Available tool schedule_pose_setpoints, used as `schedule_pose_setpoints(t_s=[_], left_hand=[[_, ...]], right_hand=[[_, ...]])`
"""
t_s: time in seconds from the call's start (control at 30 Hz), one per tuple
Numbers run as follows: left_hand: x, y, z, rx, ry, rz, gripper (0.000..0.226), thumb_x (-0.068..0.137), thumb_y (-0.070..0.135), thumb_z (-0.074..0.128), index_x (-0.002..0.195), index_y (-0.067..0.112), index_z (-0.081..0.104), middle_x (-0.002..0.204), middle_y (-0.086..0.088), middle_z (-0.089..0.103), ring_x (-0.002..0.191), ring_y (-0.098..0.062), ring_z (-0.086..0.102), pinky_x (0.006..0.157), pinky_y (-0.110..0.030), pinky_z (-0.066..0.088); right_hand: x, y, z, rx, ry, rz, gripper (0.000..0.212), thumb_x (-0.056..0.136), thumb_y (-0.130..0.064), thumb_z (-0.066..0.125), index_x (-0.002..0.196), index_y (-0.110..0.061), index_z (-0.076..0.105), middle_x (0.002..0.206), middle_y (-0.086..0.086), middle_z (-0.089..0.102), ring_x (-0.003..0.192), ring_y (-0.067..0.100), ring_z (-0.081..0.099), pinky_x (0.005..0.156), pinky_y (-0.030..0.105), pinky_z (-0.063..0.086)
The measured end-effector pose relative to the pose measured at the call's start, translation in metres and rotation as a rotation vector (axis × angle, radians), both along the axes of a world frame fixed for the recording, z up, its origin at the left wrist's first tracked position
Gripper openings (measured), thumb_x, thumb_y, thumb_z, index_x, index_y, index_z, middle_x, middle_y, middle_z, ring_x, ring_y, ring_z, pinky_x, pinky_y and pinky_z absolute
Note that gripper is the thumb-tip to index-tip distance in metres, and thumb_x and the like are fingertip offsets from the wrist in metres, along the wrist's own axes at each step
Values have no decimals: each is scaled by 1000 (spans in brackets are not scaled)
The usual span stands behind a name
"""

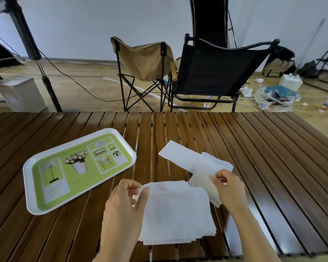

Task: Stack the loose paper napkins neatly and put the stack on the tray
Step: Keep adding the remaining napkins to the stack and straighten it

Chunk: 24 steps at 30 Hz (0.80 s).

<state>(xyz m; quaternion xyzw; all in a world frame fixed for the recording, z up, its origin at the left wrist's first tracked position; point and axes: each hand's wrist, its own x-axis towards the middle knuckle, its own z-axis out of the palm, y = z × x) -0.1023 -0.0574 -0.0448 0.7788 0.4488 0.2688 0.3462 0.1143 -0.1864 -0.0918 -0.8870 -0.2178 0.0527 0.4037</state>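
A stack of white paper napkins (176, 214) lies on the wooden slatted table in front of me. My left hand (125, 201) pinches the stack's upper left corner. My right hand (228, 188) pinches a loose, half-unfolded napkin (203, 173) just above the stack's right side. That loose napkin overlaps another long white napkin (178, 155) lying flat farther back. The white-rimmed green tray (80, 167) with printed pictures sits to the left of the stack, with nothing on it.
The slatted table (263, 148) stretches wide to the right and back. Behind its far edge stand a tan folding chair (142, 61) and a black chair (216, 69). A light stand (44, 72) and a white bin (21, 91) are at the back left.
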Motion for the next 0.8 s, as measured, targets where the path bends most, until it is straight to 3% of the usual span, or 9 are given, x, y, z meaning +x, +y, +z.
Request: schedule_pose_setpoints(t_s=[0.1,0.23,0.4,0.5,0.57,0.67,0.8], left_hand=[[2,0,3,70,-70,-6,7,86,31,63,87,27,57,86,11,60,77,-6,58,57,-10,38],[5,-3,9,65,-129,-78,8,85,28,65,88,30,58,88,18,58,86,-3,58,62,-8,40],[10,-7,19,-325,-310,-211,43,66,57,65,102,35,55,108,18,62,103,-2,60,87,-15,48],[11,-13,26,-597,-484,-314,58,67,53,77,114,29,55,109,13,69,103,-1,65,81,-16,54],[11,-16,30,-717,-513,-332,58,64,57,76,114,34,58,108,13,71,102,-7,67,83,-25,54],[8,-13,31,-863,-597,-261,44,69,41,80,108,27,65,104,1,74,99,-21,70,88,-44,53],[5,-6,29,-807,-453,-202,46,64,33,73,107,16,67,98,-4,75,93,-26,71,88,-50,54]], right_hand=[[-4,-1,18,108,-21,-30,10,93,-15,55,84,-12,55,76,-2,56,69,6,49,58,18,36],[-12,-6,48,318,55,-32,12,97,-14,49,87,-6,51,75,5,50,65,18,43,55,26,32],[-36,-20,86,718,474,61,22,95,-19,51,75,-19,61,79,2,58,71,18,50,60,28,39],[-50,-20,106,876,784,238,13,73,-28,64,74,-15,65,80,4,65,69,14,62,55,25,52],[-57,-17,111,875,897,289,28,68,-29,65,87,-9,63,85,8,68,69,15,65,54,25,55],[-64,-13,110,777,964,265,21,77,-22,59,89,-5,60,86,11,66,69,17,65,50,26,52],[-62,-15,99,620,1051,163,37,77,-24,62,105,1,64,109,18,69,95,29,65,65,33,57]])
